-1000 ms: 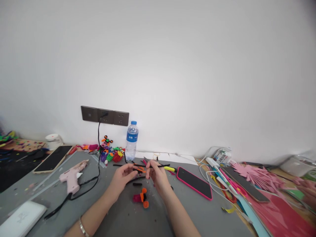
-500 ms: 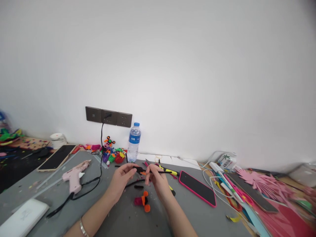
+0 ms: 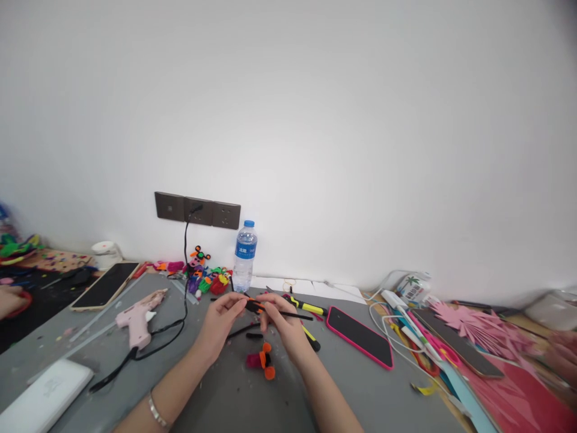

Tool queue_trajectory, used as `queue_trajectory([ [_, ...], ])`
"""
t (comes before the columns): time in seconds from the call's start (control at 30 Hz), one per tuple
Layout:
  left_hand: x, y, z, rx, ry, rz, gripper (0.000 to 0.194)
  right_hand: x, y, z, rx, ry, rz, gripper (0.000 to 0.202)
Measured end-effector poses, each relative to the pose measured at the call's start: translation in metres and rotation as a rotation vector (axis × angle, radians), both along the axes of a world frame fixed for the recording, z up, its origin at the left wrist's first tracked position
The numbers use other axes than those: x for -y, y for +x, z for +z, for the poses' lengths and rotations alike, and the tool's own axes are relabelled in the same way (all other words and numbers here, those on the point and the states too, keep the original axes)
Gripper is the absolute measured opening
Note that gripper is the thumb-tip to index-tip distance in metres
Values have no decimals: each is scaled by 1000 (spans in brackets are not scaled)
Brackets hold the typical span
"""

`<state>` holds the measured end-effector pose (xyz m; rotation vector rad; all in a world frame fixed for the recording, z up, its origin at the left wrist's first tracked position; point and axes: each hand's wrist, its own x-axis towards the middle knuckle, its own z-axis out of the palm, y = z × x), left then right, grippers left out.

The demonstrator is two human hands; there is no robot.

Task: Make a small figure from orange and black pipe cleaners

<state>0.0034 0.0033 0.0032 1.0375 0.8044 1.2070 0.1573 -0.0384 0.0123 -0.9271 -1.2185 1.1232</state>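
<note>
My left hand (image 3: 220, 325) and my right hand (image 3: 285, 325) are close together over the grey table mat, both with fingers pinched. Between them is a small black and orange pipe-cleaner piece (image 3: 253, 306), partly covered by the fingertips. From under my right fingers a black pipe-cleaner strand (image 3: 298, 316) sticks out to the right. Short black lengths (image 3: 255, 335) lie just below the hands. Nearer to me rests a magenta, orange and black pipe-cleaner figure (image 3: 262, 361). A yellow and black tool (image 3: 309, 307) lies behind my right hand.
At left sits a pink glue gun (image 3: 137, 322), its black cord running to the wall socket (image 3: 198, 210). A water bottle (image 3: 244, 255) stands by colourful pipe-cleaner figures (image 3: 210, 281). A pink-cased phone (image 3: 359, 337) lies right. Other people's hands show at the left (image 3: 9, 300) and right (image 3: 563, 355) edges.
My right hand has turned and its fingers have closed in on the black and orange piece, nearer my left hand. Another person's hand has appeared at the left edge.
</note>
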Motion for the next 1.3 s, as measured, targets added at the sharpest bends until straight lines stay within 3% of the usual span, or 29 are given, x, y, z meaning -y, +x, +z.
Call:
queue_trajectory([
  [0.17,1,-3,-3,-111,96,-31,19,-1,-1,-1,41,6,-41,19],
  [0.47,4,-2,3,-67,103,-89,18,-4,-4,-6,39,-28,-76,22],
  [0.67,3,-3,0,-79,105,-55,19,-1,-9,-2,-26,-59,-32,27],
  [0.97,7,0,3,-73,67,-29,20,-1,-11,-2,38,12,-78,26],
  [1.3,8,2,8,199,-121,-99,22,7,-7,4,-87,-77,65,21],
])
